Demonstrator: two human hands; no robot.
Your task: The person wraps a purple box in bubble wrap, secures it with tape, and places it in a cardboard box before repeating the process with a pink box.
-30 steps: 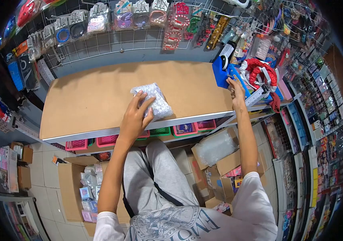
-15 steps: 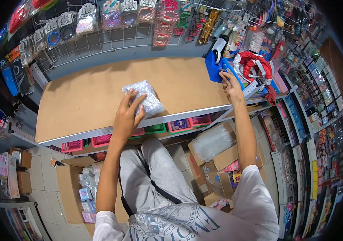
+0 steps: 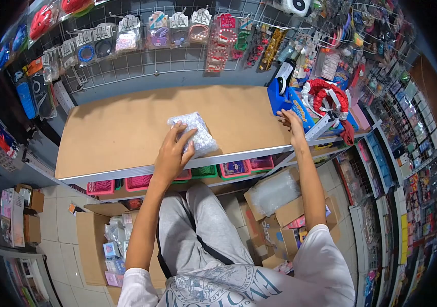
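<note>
A small package in bubble wrap [image 3: 200, 137] lies on the brown tabletop [image 3: 121, 128], left of its middle. My left hand [image 3: 173, 153] rests on the package's left side, fingers spread over the wrap and thumb toward the near edge. At the right end of the table stands a blue tape dispenser [image 3: 276, 100] with a white-rimmed roll. My right hand [image 3: 294, 125] is just in front of it, fingers loosely bent and apart. No object shows in that hand; a thin clear strip could not be made out. Beside it leans a blue box with yellow lettering [image 3: 300, 110].
Red and white fabric rings [image 3: 327, 100] crowd the table's right end. Pink baskets [image 3: 139, 182] sit on a shelf below. Cartons stand on the floor, one with small boxes [image 3: 90, 245] at left, one with bubble wrap [image 3: 272, 193] at right. Accessories hang on wire grids [image 3: 121, 64] behind.
My right hand has drawn slightly toward me, away from the tape dispenser. My left hand stays on the package. The whole view has shifted a little downward and right.
</note>
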